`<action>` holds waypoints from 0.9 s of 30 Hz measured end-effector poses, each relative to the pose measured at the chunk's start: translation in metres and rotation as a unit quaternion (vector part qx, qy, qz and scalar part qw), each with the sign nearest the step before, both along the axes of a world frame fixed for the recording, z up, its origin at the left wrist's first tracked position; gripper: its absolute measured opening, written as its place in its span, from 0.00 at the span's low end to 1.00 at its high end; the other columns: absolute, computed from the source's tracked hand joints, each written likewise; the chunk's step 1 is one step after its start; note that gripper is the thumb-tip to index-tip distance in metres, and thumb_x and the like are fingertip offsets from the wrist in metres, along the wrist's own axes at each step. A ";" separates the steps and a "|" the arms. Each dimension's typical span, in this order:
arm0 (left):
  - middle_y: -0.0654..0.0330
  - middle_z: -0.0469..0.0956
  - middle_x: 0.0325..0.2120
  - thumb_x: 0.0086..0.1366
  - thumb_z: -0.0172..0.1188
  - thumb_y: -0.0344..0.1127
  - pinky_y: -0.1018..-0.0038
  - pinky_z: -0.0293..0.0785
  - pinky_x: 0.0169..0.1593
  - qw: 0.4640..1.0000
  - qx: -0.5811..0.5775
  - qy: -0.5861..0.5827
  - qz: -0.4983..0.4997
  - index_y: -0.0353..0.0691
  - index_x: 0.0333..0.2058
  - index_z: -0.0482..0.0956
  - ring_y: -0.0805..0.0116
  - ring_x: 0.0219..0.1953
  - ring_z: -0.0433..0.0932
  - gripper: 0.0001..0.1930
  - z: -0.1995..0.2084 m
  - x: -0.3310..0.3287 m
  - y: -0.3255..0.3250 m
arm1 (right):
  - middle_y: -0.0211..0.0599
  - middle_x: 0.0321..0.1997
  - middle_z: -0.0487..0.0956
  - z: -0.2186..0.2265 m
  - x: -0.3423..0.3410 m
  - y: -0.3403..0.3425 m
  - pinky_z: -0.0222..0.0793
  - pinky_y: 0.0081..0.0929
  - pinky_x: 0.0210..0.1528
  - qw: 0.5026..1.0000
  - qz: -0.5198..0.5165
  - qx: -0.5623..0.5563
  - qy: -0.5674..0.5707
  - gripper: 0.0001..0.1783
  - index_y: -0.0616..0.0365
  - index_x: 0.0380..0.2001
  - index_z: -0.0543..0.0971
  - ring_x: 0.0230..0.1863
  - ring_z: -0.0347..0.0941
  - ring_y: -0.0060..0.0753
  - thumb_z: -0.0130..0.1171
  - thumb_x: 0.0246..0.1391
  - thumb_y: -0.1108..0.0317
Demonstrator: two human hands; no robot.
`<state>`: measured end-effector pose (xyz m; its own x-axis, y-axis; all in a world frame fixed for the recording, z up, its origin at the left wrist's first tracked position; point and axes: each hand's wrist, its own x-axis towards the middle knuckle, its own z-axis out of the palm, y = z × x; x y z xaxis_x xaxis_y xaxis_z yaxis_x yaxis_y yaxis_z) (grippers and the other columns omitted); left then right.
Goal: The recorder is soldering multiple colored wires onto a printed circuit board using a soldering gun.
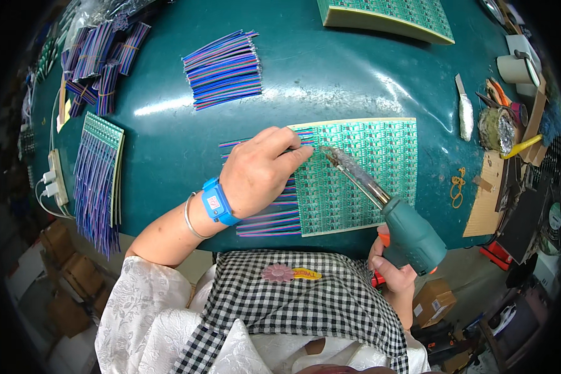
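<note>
A green circuit board panel [361,181] lies near the table's front edge, with blue, pink and dark ribbon wires [269,221] along its left side. My left hand [258,165], wearing a blue wrist strap, is closed in a pinch at that left edge; a wire end shows at its fingertips, while the rest is hidden under the hand. From the lower right, my right hand [394,269] grips a green soldering gun [416,235] with an orange-red trigger. Its metal tip is close to my left fingertips, at the panel's upper left; whether it touches cannot be told.
Loose ribbon wires [224,71] lie beyond the panel, with tied wire bundles [93,56] at far left. Wired boards [100,181] sit near a power strip [56,177]. A board stack [389,22] stands at the back. A knife [464,109] and rubber bands [457,188] lie right.
</note>
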<state>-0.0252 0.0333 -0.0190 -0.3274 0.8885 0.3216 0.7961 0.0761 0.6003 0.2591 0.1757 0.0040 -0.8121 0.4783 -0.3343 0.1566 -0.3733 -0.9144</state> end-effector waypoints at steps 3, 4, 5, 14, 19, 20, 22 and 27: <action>0.57 0.75 0.30 0.44 0.61 0.16 0.68 0.76 0.32 1.000 -0.004 -0.001 -0.002 0.34 0.38 0.83 0.60 0.31 0.78 0.19 0.000 0.000 -0.001 | 0.40 0.33 0.77 -0.002 0.001 0.001 0.69 0.26 0.27 1.000 0.012 -0.005 -0.013 0.29 0.72 0.51 0.73 0.26 0.72 0.26 0.60 0.39 0.84; 0.57 0.75 0.31 0.44 0.61 0.16 0.68 0.76 0.32 1.000 -0.005 -0.001 -0.002 0.34 0.38 0.83 0.60 0.31 0.78 0.19 0.001 0.001 -0.001 | 0.39 0.33 0.77 -0.002 0.001 0.002 0.69 0.26 0.28 1.000 0.019 -0.009 -0.019 0.29 0.71 0.51 0.73 0.27 0.72 0.26 0.60 0.39 0.84; 0.57 0.75 0.31 0.44 0.61 0.16 0.68 0.76 0.32 1.000 -0.007 -0.001 -0.001 0.34 0.38 0.83 0.60 0.31 0.78 0.18 0.001 0.001 -0.001 | 0.39 0.33 0.77 -0.002 0.001 0.001 0.69 0.27 0.28 1.000 0.009 -0.012 -0.027 0.28 0.71 0.50 0.73 0.27 0.72 0.26 0.60 0.39 0.85; 0.56 0.74 0.31 0.45 0.61 0.18 0.68 0.76 0.33 1.000 -0.005 0.016 -0.013 0.32 0.38 0.82 0.60 0.31 0.77 0.18 0.000 0.000 -0.002 | 0.38 0.23 0.69 -0.003 -0.004 0.002 0.70 0.25 0.22 0.998 0.020 0.048 -0.023 0.31 0.73 0.53 0.66 0.18 0.69 0.30 0.60 0.42 0.78; 0.57 0.74 0.31 0.46 0.61 0.19 0.68 0.76 0.32 1.000 -0.009 0.023 -0.012 0.33 0.38 0.82 0.60 0.30 0.76 0.17 0.000 0.001 -0.002 | 0.37 0.24 0.72 0.009 -0.008 0.000 0.68 0.24 0.25 0.999 -0.026 -0.010 -0.017 0.30 0.71 0.54 0.70 0.21 0.69 0.27 0.60 0.42 0.79; 0.57 0.74 0.31 0.46 0.61 0.19 0.68 0.76 0.32 1.000 -0.013 0.023 -0.011 0.33 0.38 0.82 0.60 0.30 0.76 0.17 0.000 0.001 -0.002 | 0.36 0.25 0.74 0.009 -0.007 0.002 0.67 0.24 0.27 1.000 -0.012 -0.010 -0.011 0.30 0.69 0.54 0.71 0.23 0.70 0.26 0.60 0.42 0.80; 0.57 0.74 0.31 0.46 0.61 0.19 0.68 0.76 0.32 1.000 -0.011 0.024 -0.009 0.33 0.38 0.82 0.60 0.30 0.77 0.17 0.001 0.001 -0.001 | 0.37 0.26 0.74 0.005 -0.002 0.002 0.67 0.24 0.27 1.000 -0.003 -0.008 -0.017 0.30 0.70 0.53 0.72 0.23 0.70 0.26 0.60 0.42 0.81; 0.57 0.75 0.30 0.45 0.61 0.17 0.68 0.76 0.32 1.000 -0.001 -0.002 -0.009 0.34 0.37 0.83 0.60 0.30 0.77 0.17 -0.002 -0.001 0.000 | 0.39 0.29 0.74 0.001 -0.001 -0.002 0.68 0.25 0.27 1.000 -0.012 -0.005 -0.022 0.26 0.68 0.48 0.72 0.24 0.71 0.26 0.60 0.40 0.83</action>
<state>-0.0264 0.0329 -0.0211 -0.3125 0.8950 0.3184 0.7946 0.0626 0.6040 0.2580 0.1738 0.0047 -0.7844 0.4947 -0.3742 0.1875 -0.3859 -0.9033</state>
